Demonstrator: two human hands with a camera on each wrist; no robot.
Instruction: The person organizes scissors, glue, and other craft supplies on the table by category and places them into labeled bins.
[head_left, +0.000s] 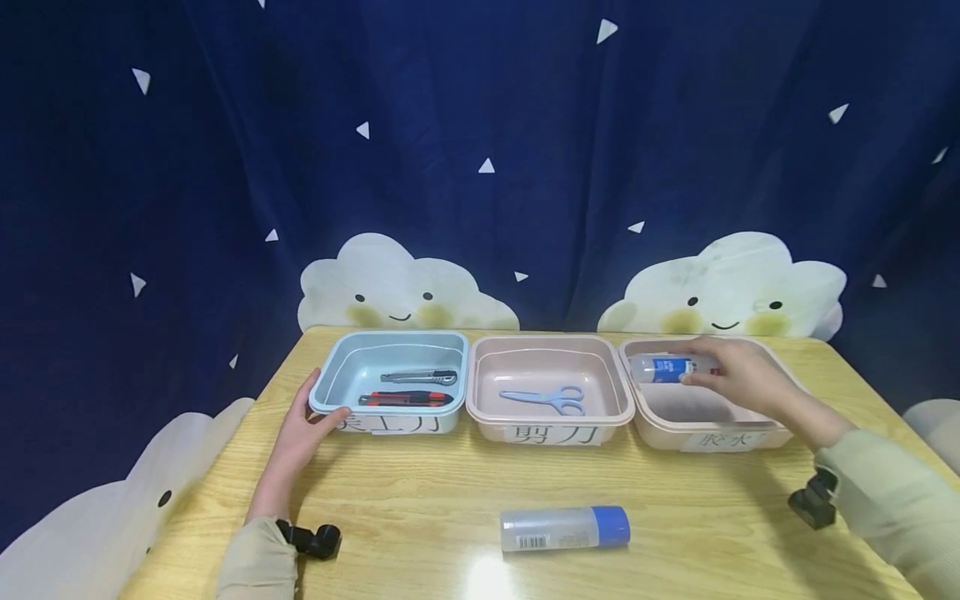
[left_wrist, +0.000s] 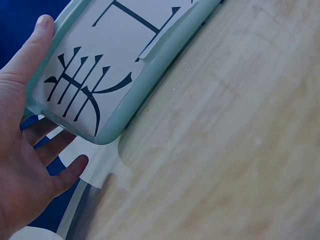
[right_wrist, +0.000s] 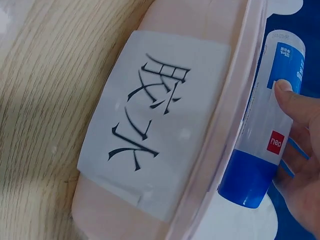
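Note:
In my right hand (head_left: 738,375) is a clear glue bottle (right_wrist: 267,115) with a blue label and blue cap, pinched between thumb and fingers and lying sideways over the right pink bin (head_left: 705,427). My left hand (head_left: 303,429) rests at the front left corner of the light-blue bin (head_left: 360,354), thumb along the front rim and fingers spread down the side. That bin holds a grey utility knife (head_left: 420,377) and a red-and-black utility knife (head_left: 405,399). Another glue bottle (head_left: 558,529), blue-capped, lies on its side at the table's front.
Between the other two bins stands the middle pink bin (head_left: 551,344), with light-blue scissors (head_left: 551,398) inside. All three bins carry paper labels in front. They line the far edge of the wooden table (head_left: 420,479), before a dark blue curtain (head_left: 450,100).

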